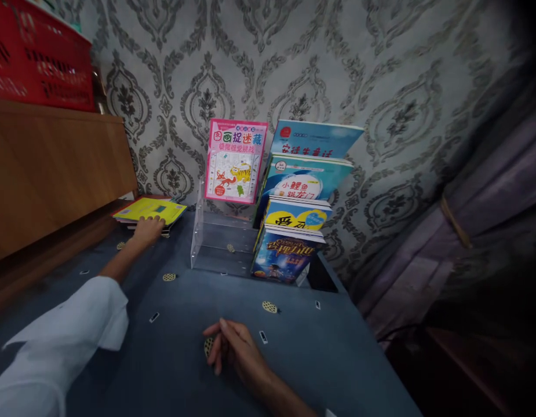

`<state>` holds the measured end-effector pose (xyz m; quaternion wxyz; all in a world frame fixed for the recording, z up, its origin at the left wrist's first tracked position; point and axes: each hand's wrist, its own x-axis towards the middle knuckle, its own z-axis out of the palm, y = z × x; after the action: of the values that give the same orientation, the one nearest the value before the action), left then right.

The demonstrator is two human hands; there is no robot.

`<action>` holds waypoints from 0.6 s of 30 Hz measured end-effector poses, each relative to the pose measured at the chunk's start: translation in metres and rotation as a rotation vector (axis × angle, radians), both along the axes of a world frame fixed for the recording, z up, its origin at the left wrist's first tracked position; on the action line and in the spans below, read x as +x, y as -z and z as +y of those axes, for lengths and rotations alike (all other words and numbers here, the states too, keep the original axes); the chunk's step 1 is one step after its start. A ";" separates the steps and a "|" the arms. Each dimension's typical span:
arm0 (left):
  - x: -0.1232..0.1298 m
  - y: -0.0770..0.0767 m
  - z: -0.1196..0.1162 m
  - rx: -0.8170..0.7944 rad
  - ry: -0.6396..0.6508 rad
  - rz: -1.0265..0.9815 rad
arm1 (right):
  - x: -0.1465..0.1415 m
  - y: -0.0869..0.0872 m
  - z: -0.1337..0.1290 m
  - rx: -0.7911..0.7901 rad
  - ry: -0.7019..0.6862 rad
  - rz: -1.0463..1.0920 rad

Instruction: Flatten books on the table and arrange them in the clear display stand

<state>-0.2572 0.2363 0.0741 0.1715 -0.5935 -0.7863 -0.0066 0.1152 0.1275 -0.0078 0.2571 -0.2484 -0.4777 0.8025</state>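
Observation:
At the left, a yellow book [143, 209] tops a small stack of books lying flat on the table. My left hand [149, 230] is closed over the near edge of that yellow book, its thumb hidden. My right hand [235, 350] hovers at or just above the front of the table, holding nothing, with its fingers loosely bent and apart. A clear tiered book stand [224, 246] stands beyond it. On its upper left tier leans a pink picture book [236, 161]. Its right side carries blue-green books [309, 174], a yellow-and-blue book [296, 214] and a dark blue book [285, 258] in front.
A wooden cabinet [59, 174] with a red plastic basket [42, 63] on top borders the table at the left. Patterned wallpaper [259, 63] rises behind the stand. A purple curtain [459, 185] hangs at the right. The dark tablecloth [172, 365] has yellow prints.

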 end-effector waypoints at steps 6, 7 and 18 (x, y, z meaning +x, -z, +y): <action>0.001 0.011 -0.046 -0.018 0.099 0.047 | -0.001 0.005 0.001 0.010 -0.031 0.021; 0.000 0.012 -0.048 -0.005 0.109 0.053 | -0.001 0.006 0.001 0.016 -0.032 0.023; -0.004 0.023 -0.026 0.010 -0.056 -0.014 | 0.000 0.004 0.002 0.047 -0.059 0.054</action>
<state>-0.2608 0.2103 0.0515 0.1691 -0.5704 -0.8037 -0.0100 0.1147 0.1291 -0.0122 0.2517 -0.2064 -0.4965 0.8047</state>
